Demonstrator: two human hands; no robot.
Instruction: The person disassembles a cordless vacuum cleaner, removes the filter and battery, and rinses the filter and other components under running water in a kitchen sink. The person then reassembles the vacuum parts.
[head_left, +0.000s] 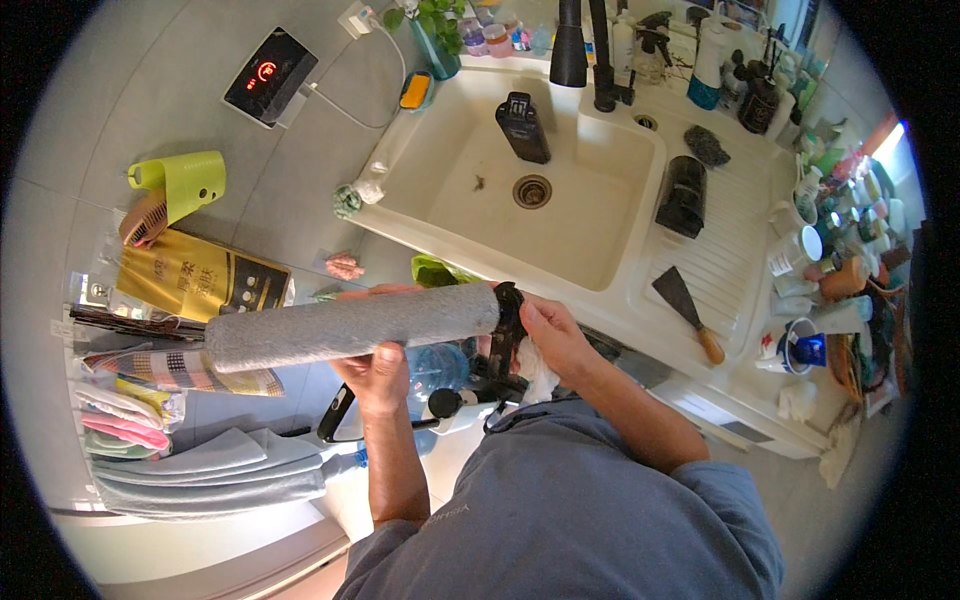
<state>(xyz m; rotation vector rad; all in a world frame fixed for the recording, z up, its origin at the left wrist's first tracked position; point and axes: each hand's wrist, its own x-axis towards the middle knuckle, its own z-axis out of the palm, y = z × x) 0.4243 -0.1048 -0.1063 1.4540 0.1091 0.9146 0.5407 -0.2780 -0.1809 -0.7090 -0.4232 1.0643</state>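
Note:
A long grey plush roller lies nearly level across the front of me, its black end fitting on the right. My left hand supports the roller from below near its middle, thumb pressed on the pile. At the black end, my right hand grips the fitting. A crumpled white tissue or cloth hangs beneath that hand; whether the fingers hold it, I cannot tell. Inside the cream sink stands a black plastic part near the drain.
On the ridged drainboard are a black plastic housing, a dark scouring pad and a wooden-handled scraper. A black faucet overhangs the sink. Bottles and jars crowd the right edge. Towels hang at left, below a gold tissue pack.

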